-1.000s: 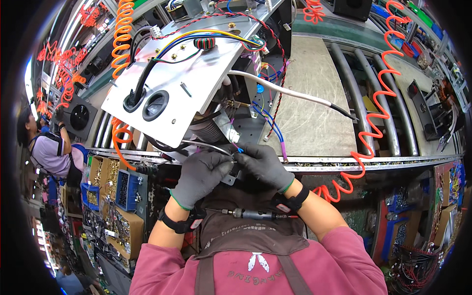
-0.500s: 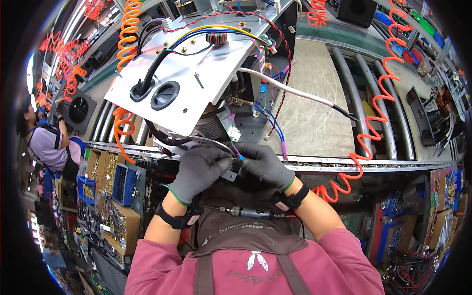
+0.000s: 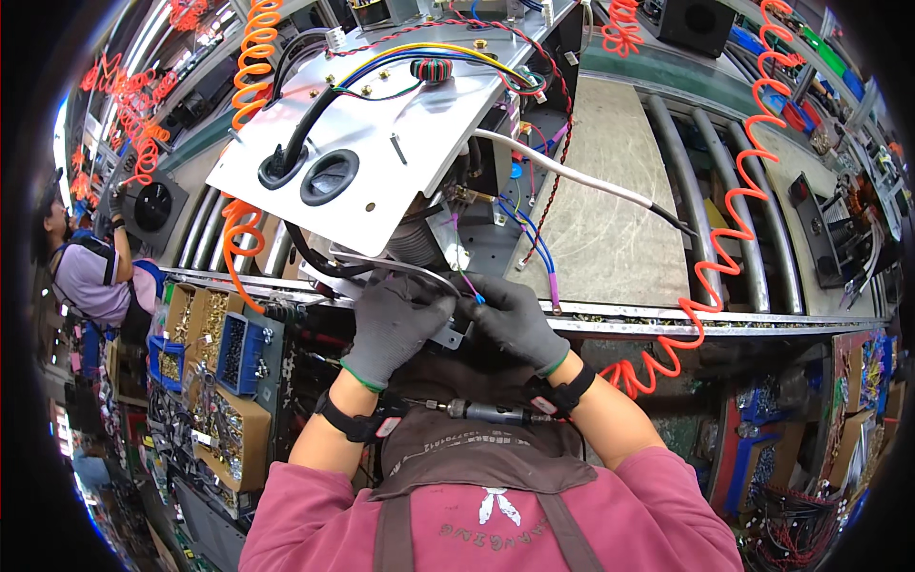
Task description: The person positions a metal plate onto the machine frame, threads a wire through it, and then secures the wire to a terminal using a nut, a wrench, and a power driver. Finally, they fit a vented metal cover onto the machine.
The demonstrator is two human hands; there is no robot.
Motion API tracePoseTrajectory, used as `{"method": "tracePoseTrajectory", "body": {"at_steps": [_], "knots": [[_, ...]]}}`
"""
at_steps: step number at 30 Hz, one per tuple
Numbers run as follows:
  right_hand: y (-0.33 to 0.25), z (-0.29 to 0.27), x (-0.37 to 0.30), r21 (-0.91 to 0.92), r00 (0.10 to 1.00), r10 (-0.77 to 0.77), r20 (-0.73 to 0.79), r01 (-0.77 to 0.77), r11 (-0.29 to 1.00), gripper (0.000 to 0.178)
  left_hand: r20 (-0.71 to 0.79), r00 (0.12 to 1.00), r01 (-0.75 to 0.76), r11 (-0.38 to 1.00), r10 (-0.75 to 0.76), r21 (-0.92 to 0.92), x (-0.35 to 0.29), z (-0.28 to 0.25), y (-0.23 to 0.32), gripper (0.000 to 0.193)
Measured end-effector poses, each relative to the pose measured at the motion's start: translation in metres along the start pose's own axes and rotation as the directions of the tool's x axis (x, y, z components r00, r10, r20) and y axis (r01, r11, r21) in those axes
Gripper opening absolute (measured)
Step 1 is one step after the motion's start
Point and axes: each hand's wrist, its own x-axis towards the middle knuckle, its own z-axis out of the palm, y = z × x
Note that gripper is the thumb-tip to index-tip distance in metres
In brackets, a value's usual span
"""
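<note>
Both gloved hands close together, angled inward

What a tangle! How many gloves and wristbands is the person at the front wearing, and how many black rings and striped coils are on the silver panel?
Grey gloves, on the left hand and right hand: 2
Black wristbands, left and right: 2
Black rings on the silver panel: 2
Striped coil: 1
Total: 7

It's a factory wkshp., w/ roller conveyor, coiled orange hoses & parts bins.
</note>
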Motion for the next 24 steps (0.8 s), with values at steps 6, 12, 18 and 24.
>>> {"method": "tracePoseTrajectory", "body": {"at_steps": [6,12,18,24], "knots": [[0.002,-0.001,0.002,-0.051,0.997,-0.077,-0.011,0.077,0.996,0.035,-0.026,1.0,0.004,0.998,-0.002,0.069,-0.003,0.008,0.0,0.027],[-0.004,-0.008,-0.001,0.01,0.997,0.013,0.082,-0.014,1.0,0.036,-0.042,0.992,-0.112,0.988,0.117,0.108,-0.006,0.005,-0.003,0.026],[-0.013,-0.009,0.007,0.042,0.992,-0.004,0.128,-0.002,0.999,0.034,-0.048,0.993,-0.1,0.988,0.107,0.117,-0.005,0.006,-0.003,0.022],[-0.006,-0.008,0.008,0.013,0.993,-0.017,0.119,0.015,1.0,0.034,-0.026,0.992,-0.119,0.991,0.121,0.059,-0.006,0.0,-0.005,0.021]]}}
